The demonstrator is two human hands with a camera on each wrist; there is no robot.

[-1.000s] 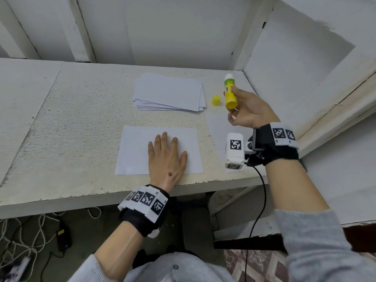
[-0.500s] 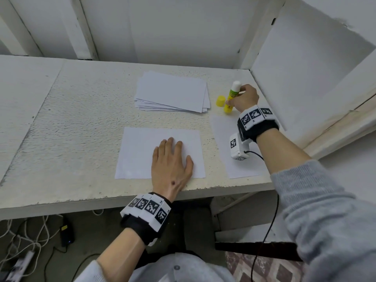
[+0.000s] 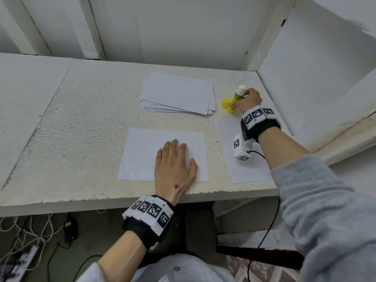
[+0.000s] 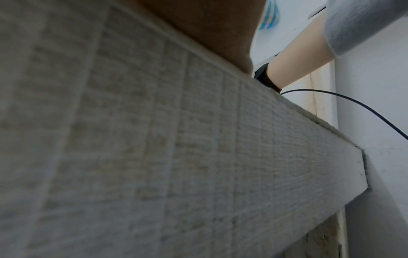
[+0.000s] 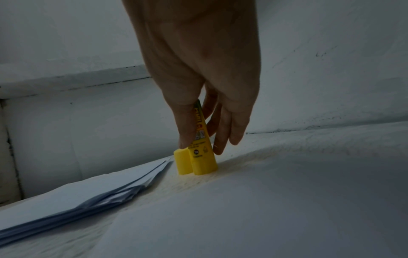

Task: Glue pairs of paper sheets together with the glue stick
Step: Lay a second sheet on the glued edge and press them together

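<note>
On the rough white table [image 3: 81, 123]: paper stack [image 3: 179, 96] at the back, one sheet [image 3: 146, 153] pinned flat under the open left hand [image 3: 173, 167], another sheet [image 3: 230, 139] beneath the right wrist. Yellow glue stick [image 3: 237, 98], label unreadable, white glue exposed, stood base-down, gripped by the right hand [image 3: 249, 100]. Yellow cap [image 3: 225, 103] just beside.

Rough cream counter [image 3: 85, 127], paint chipped along the front edge, set in a white-painted alcove. Back wall [image 3: 173, 27] of white boards with upright battens; slanted white panel [image 3: 317, 78] closing the right side. Underneath, dim grey floor [image 3: 97, 237] with tangled pale cables [image 3: 18, 237] and a black adapter [image 3: 70, 231] at left. Patterned tile [image 3: 264, 271] at lower right. Soft, even light
</note>
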